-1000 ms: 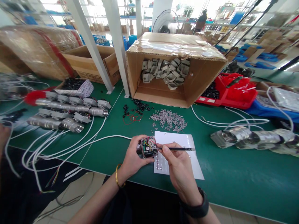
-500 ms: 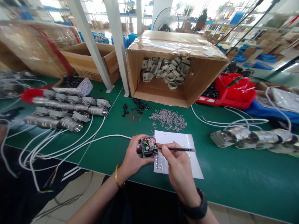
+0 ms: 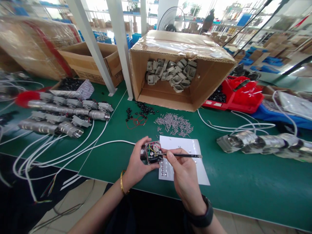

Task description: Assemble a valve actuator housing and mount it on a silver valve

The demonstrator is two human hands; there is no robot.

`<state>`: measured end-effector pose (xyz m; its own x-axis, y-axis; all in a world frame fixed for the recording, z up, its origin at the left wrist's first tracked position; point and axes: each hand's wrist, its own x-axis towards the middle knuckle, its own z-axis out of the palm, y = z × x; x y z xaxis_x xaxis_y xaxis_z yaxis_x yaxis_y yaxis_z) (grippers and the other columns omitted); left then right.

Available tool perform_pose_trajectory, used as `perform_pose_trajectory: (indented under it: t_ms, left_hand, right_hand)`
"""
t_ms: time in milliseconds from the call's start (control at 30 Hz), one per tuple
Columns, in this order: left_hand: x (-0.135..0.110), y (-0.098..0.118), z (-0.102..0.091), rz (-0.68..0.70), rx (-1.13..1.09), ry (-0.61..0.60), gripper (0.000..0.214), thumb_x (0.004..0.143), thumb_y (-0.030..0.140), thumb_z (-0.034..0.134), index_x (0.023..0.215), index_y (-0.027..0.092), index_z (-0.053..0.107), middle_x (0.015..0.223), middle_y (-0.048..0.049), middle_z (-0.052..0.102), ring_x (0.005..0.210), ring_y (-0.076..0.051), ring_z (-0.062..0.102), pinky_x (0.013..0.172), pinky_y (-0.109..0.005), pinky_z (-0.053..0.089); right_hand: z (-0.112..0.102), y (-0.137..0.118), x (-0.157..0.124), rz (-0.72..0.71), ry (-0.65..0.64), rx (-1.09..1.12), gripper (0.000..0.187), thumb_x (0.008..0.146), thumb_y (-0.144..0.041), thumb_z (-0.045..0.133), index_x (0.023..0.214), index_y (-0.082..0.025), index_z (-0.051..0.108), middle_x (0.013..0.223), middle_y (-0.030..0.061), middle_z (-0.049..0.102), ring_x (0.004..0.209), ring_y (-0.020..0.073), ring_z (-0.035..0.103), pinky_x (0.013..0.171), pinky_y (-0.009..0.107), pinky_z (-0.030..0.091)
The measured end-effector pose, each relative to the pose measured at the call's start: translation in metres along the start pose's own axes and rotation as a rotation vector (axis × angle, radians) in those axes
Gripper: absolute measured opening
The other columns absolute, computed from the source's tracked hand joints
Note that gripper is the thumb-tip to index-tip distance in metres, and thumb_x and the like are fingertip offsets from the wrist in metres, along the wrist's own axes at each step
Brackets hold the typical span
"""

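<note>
My left hand [image 3: 139,160] is closed around a small open housing [image 3: 153,152] with coloured wires and round metal parts inside. A white cable [image 3: 117,141] runs from its left side. Between the thumb and fingers of my right hand [image 3: 183,169] is a slim black tool that looks like tweezers [image 3: 187,155], its tip inside the housing. Under my right hand lies a white sheet [image 3: 200,172] bearing small round metal pieces [image 3: 162,169] along its left part. What the tip touches is too small to make out.
Behind the sheet lies a pile of screws [image 3: 174,124], with small black parts [image 3: 145,109] beside it. A tipped cardboard box [image 3: 168,101] holds grey housings. Metal assemblies with cables [image 3: 70,112] lie left; wrapped metal assemblies [image 3: 246,139] and a red bin [image 3: 243,100] are right.
The whole view has shifted slightly. My hands keep the same grip on the housing and the tweezers, with the tip still inside the housing.
</note>
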<state>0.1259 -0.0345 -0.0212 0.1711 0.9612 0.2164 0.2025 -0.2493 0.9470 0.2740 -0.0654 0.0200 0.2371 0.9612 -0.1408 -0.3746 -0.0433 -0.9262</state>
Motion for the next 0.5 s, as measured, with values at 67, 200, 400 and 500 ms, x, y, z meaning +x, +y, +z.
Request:
perform_pose_trajectory:
  t_ms: [67, 200, 400, 500]
  left_hand:
    - [-0.001, -0.001, 0.002, 0.023, -0.027, 0.054, 0.097, 0.057, 0.039, 0.084, 0.135, 0.024, 0.028, 0.132, -0.0135, 0.041, 0.111, -0.028, 0.052, 0.093, -0.045, 0.046]
    - [-0.002, -0.004, 0.002, 0.143, 0.046, 0.108, 0.09, 0.058, 0.038, 0.084, 0.131, 0.025, 0.032, 0.135, -0.0141, 0.036, 0.119, -0.031, 0.047, 0.1, -0.051, 0.041]
    - [-0.003, -0.009, 0.001, 0.252, 0.12, 0.094, 0.071, 0.062, 0.037, 0.081, 0.12, 0.026, 0.042, 0.135, -0.0136, 0.035, 0.117, -0.031, 0.05, 0.097, -0.053, 0.045]
    - [-0.004, -0.011, 0.002, 0.342, 0.117, 0.091, 0.06, 0.067, 0.032, 0.078, 0.116, 0.026, 0.042, 0.136, -0.012, 0.033, 0.117, -0.029, 0.051, 0.096, -0.052, 0.047]
  right_hand:
    - [0.0, 0.001, 0.0, 0.006, -0.009, 0.009, 0.022, 0.077, -0.035, 0.074, 0.082, -0.018, 0.061, 0.091, 0.0075, 0.069, 0.088, 0.0242, 0.064, 0.077, 0.034, 0.05]
    - [0.001, 0.001, 0.001, 0.019, -0.02, 0.009, 0.021, 0.078, -0.034, 0.074, 0.083, -0.019, 0.06, 0.089, 0.0062, 0.069, 0.085, 0.023, 0.064, 0.078, 0.035, 0.049]
    - [0.002, 0.001, 0.0, -0.001, -0.003, -0.029, 0.023, 0.077, -0.036, 0.074, 0.083, -0.018, 0.061, 0.089, 0.0066, 0.068, 0.085, 0.0234, 0.063, 0.077, 0.036, 0.049]
    - [0.0, 0.001, -0.001, 0.005, -0.003, -0.028, 0.022, 0.078, -0.036, 0.073, 0.083, -0.018, 0.061, 0.09, 0.0067, 0.068, 0.084, 0.0232, 0.064, 0.077, 0.035, 0.05]
